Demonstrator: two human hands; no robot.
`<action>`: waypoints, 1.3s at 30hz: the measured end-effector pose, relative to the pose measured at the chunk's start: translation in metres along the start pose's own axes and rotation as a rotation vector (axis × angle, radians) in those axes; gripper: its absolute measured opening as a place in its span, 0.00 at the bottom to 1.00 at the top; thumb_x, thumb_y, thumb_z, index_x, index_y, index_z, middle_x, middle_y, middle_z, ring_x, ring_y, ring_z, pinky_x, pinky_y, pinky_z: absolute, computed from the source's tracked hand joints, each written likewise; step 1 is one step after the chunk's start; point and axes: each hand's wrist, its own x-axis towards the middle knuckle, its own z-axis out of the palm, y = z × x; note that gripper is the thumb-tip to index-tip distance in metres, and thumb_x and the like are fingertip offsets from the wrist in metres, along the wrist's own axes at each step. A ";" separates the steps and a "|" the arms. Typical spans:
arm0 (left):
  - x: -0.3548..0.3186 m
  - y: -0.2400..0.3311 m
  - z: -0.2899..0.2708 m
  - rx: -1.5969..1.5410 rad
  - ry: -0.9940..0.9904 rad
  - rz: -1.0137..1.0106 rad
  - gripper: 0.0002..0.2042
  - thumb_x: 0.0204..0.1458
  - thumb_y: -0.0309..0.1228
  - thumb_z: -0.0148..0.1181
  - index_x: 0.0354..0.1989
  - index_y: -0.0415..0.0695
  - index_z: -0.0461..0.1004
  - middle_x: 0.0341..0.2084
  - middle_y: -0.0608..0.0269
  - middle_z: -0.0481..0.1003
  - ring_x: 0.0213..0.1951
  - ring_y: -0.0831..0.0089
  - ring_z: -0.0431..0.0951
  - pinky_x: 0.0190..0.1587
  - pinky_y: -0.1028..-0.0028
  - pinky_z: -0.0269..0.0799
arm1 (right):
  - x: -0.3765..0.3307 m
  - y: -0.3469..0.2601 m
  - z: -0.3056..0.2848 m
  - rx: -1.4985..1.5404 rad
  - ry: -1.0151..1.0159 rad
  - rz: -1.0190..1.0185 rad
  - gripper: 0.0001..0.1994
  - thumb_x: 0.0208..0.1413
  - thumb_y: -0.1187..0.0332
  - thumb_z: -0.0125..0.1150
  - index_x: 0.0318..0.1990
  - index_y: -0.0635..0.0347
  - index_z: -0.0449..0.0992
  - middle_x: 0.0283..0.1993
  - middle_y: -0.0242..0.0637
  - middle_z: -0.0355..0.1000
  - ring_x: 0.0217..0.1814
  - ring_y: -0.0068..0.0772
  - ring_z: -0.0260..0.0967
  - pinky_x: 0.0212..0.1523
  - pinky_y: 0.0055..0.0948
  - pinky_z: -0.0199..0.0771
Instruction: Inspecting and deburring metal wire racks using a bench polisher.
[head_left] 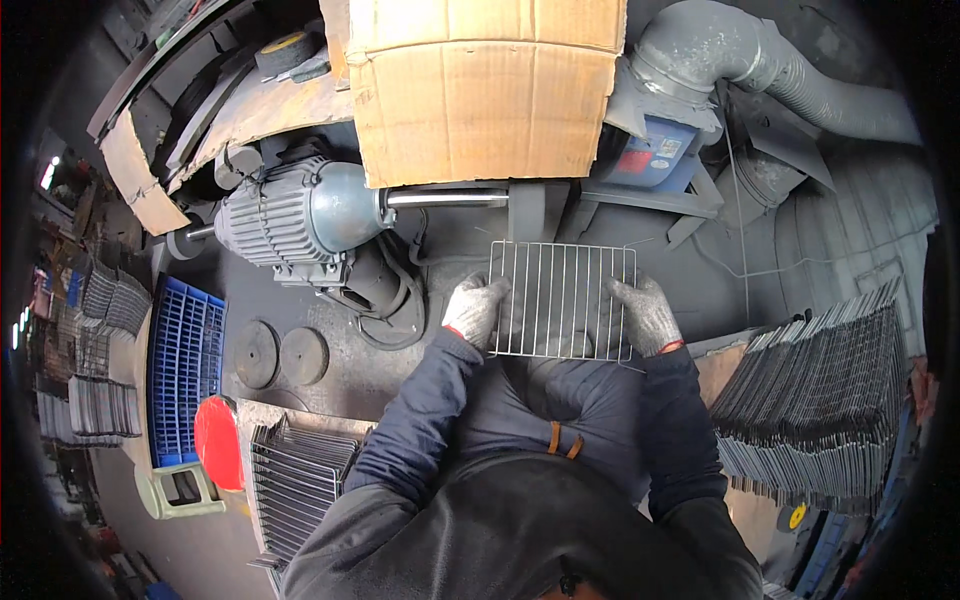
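Observation:
A rectangular metal wire rack (563, 302) with parallel bars is held flat in front of my lap. My left hand (475, 308), in a grey work glove with a red cuff edge, is closed around its left side. On the opposite side my right hand (645, 312), gloved the same way, grips the right edge. Just beyond the rack's far edge stands a dark grinding wheel (527, 212) on the shaft of a grey motor (318, 212). Part of the wheel is hidden under a cardboard sheet (485, 95).
A tall stack of wire racks (810, 400) stands at my right, and more racks (295, 490) lie at my left. Two round discs (257, 354) rest near the motor base. A red stool (217, 443), a blue plastic crate (186, 370) and a duct pipe (700, 50) surround the spot.

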 end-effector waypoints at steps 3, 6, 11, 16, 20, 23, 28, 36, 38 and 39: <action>-0.006 0.000 -0.015 -0.057 0.020 0.120 0.11 0.64 0.31 0.61 0.47 0.36 0.74 0.28 0.62 0.79 0.23 0.73 0.79 0.24 0.71 0.78 | 0.013 0.011 0.011 0.068 -0.018 -0.018 0.18 0.66 0.66 0.64 0.58 0.66 0.76 0.46 0.41 0.78 0.43 0.35 0.78 0.43 0.39 0.85; 0.021 -0.022 -0.074 0.107 0.131 0.315 0.12 0.64 0.32 0.61 0.48 0.35 0.74 0.30 0.63 0.79 0.26 0.73 0.81 0.28 0.70 0.81 | 0.040 0.025 0.043 -0.082 -0.154 -0.138 0.15 0.67 0.65 0.63 0.53 0.67 0.80 0.45 0.39 0.81 0.45 0.32 0.79 0.50 0.36 0.80; 0.016 -0.011 -0.091 -0.086 0.112 0.139 0.11 0.64 0.29 0.59 0.50 0.37 0.75 0.36 0.61 0.81 0.29 0.70 0.83 0.34 0.66 0.85 | 0.094 0.088 0.043 -0.356 -0.241 -0.502 0.13 0.67 0.68 0.62 0.54 0.64 0.81 0.44 0.45 0.82 0.47 0.35 0.80 0.53 0.37 0.79; 0.059 -0.053 -0.037 0.196 0.038 0.288 0.20 0.62 0.38 0.61 0.51 0.29 0.76 0.33 0.56 0.79 0.29 0.69 0.78 0.36 0.67 0.77 | 0.047 0.047 -0.021 -0.101 -0.109 -0.285 0.15 0.65 0.74 0.63 0.57 0.68 0.79 0.50 0.43 0.80 0.46 0.35 0.83 0.45 0.34 0.86; 0.033 -0.029 -0.021 0.006 -0.048 0.030 0.22 0.63 0.34 0.61 0.59 0.29 0.71 0.34 0.60 0.77 0.30 0.70 0.78 0.35 0.73 0.78 | 0.040 0.020 -0.005 -0.029 0.056 -0.016 0.17 0.64 0.69 0.66 0.56 0.71 0.77 0.52 0.43 0.80 0.47 0.34 0.82 0.46 0.34 0.86; 0.024 -0.030 -0.067 0.020 0.130 0.215 0.13 0.65 0.29 0.58 0.54 0.35 0.74 0.33 0.60 0.79 0.27 0.72 0.81 0.28 0.72 0.82 | 0.069 0.042 0.033 0.001 -0.168 -0.120 0.17 0.64 0.68 0.68 0.56 0.70 0.78 0.50 0.43 0.81 0.45 0.35 0.82 0.45 0.36 0.85; -0.001 -0.019 -0.106 -0.089 0.310 0.232 0.11 0.64 0.30 0.59 0.50 0.38 0.75 0.30 0.60 0.80 0.26 0.70 0.81 0.28 0.68 0.81 | 0.089 0.077 0.088 -0.074 -0.291 -0.122 0.15 0.66 0.68 0.65 0.55 0.69 0.79 0.47 0.40 0.82 0.41 0.33 0.81 0.44 0.35 0.84; -0.086 0.012 0.018 0.267 0.308 0.705 0.22 0.63 0.25 0.61 0.66 0.37 0.70 0.54 0.54 0.77 0.50 0.67 0.80 0.53 0.68 0.79 | -0.114 -0.068 0.013 -0.222 0.114 -0.454 0.13 0.67 0.70 0.62 0.54 0.69 0.77 0.48 0.40 0.79 0.45 0.37 0.80 0.45 0.38 0.84; -0.108 0.009 0.042 0.068 0.297 0.909 0.26 0.62 0.23 0.60 0.70 0.37 0.67 0.64 0.49 0.73 0.64 0.60 0.74 0.71 0.60 0.65 | -0.182 -0.097 -0.020 -0.566 0.428 -0.690 0.14 0.64 0.69 0.66 0.53 0.68 0.76 0.52 0.44 0.78 0.45 0.36 0.78 0.44 0.37 0.82; -0.116 0.009 0.055 0.028 0.253 0.989 0.27 0.62 0.22 0.59 0.71 0.37 0.66 0.64 0.49 0.73 0.65 0.60 0.74 0.71 0.60 0.65 | -0.217 -0.110 -0.044 -0.821 0.624 -1.016 0.15 0.61 0.65 0.69 0.50 0.64 0.77 0.46 0.44 0.79 0.42 0.33 0.77 0.42 0.34 0.80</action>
